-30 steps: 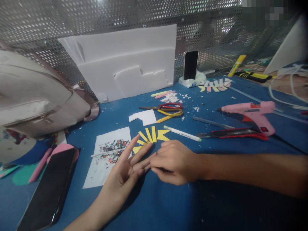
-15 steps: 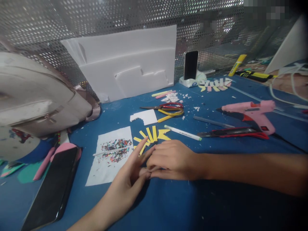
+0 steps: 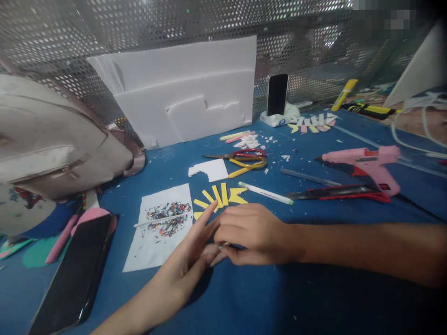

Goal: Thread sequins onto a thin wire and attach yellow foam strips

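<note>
My left hand (image 3: 195, 253) and my right hand (image 3: 253, 232) meet over the blue table, fingers touching. The left index finger points up and away, while its thumb and other fingers curl inward. A tiny pale bit shows between the right fingertips and the left hand; it is too small to name. My right hand is closed, its fingers bent down. Just beyond the hands lie several yellow strips (image 3: 224, 194) in a fan and a notched yellow piece (image 3: 237, 195). Left of them, a white paper sheet (image 3: 134, 253) bears colourful glitter flakes (image 3: 169, 218) and a thin white stick.
Beyond are scissors (image 3: 244, 156), a white cut-out (image 3: 216, 170), a marker (image 3: 265, 192), a box cutter (image 3: 338, 192) and a pink glue gun (image 3: 370, 163). A phone (image 3: 73, 279) and a bag (image 3: 63, 139) lie left. A white board (image 3: 188, 88) leans at the back.
The right thumb has drawn slightly away from the left thumb, uncovering more of the left fingertips. My left hand has shifted slightly left and down. Objects on the table stay put.
</note>
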A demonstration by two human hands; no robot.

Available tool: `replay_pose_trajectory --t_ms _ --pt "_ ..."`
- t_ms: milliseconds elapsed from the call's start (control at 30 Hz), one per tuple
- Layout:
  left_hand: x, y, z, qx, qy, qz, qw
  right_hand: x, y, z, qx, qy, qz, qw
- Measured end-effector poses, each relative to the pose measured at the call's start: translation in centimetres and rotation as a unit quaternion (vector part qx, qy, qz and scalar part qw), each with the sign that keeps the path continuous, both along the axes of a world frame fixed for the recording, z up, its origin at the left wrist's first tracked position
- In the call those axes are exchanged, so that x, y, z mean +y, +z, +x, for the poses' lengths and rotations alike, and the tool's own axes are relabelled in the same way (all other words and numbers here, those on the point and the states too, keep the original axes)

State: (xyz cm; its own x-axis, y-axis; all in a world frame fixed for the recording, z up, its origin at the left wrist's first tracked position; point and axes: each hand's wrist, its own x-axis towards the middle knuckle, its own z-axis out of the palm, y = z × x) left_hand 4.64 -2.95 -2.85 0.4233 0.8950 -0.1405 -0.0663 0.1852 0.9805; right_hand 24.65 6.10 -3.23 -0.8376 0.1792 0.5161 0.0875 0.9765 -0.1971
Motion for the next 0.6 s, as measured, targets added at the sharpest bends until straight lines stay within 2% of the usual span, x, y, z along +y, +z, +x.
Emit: replay_pose_trajectory --t_ms 200,333,500,600 --pt "0.1 -0.4 0.4 -0.066 0.007 -0.027 0.997 0.3 -0.1 0.0 0.014 -0.004 -0.063 0.998" --pt "0.1 -0.5 1.0 -0.096 0.035 -0.047 0.994 0.3 0.0 0.0 0.026 0.005 -0.117 0.993" --pt "-0.1 -0.5 1.3 -0.044 0.101 0.011 0.994 0.3 0.3 0.1 0.042 -0.042 -0.206 0.977" --pt "-0.2 -0.5 1.0 0.002 0.156 0.063 0.986 0.2 0.5 0.1 0.040 -0.067 -0.229 0.970"
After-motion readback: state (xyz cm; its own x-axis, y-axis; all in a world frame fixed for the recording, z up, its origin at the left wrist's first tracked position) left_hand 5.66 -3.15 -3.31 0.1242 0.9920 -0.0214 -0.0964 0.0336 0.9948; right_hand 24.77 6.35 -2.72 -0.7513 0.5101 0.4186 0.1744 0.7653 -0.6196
